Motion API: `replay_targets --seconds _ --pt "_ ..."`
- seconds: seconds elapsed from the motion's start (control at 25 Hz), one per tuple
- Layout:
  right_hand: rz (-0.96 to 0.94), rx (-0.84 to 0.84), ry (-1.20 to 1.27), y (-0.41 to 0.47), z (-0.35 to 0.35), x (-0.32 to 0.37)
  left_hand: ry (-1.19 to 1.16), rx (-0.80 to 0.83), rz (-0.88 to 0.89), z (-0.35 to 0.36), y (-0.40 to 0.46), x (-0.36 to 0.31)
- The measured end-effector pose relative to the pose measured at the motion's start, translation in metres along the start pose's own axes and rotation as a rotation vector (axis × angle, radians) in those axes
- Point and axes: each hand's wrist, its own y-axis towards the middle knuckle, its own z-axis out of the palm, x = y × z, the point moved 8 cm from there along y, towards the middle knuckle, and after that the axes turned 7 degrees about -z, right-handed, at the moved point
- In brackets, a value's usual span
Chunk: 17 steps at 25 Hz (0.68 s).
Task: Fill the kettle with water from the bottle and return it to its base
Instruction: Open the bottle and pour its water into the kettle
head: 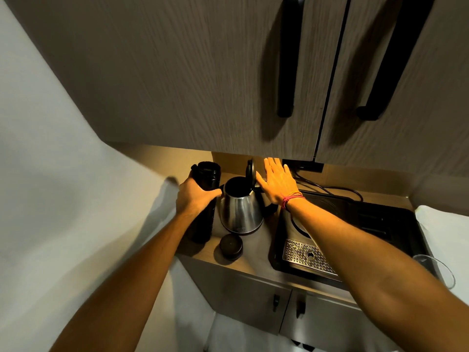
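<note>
Kettle open on the desk, a hand at each side.

Head view: the left hand point(196, 196) is wrapped around the upright black bottle point(203, 201), just left of the steel kettle point(241, 212), which stands on the desk point(264, 240) with its lid point(250, 171) raised. The right hand point(276, 182), fingers spread flat, touches the lid. The kettle's inside looks dark; contents unclear. The bottle cap point(231, 245) lies in front.
</note>
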Motion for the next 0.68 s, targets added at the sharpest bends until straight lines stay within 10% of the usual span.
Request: replay_targets --seconds 0.68 --pt "-0.041 0.091 0.009 0.004 0.006 0.013 -0.255 -0.132 0.130 -0.049 0.002 0.005"
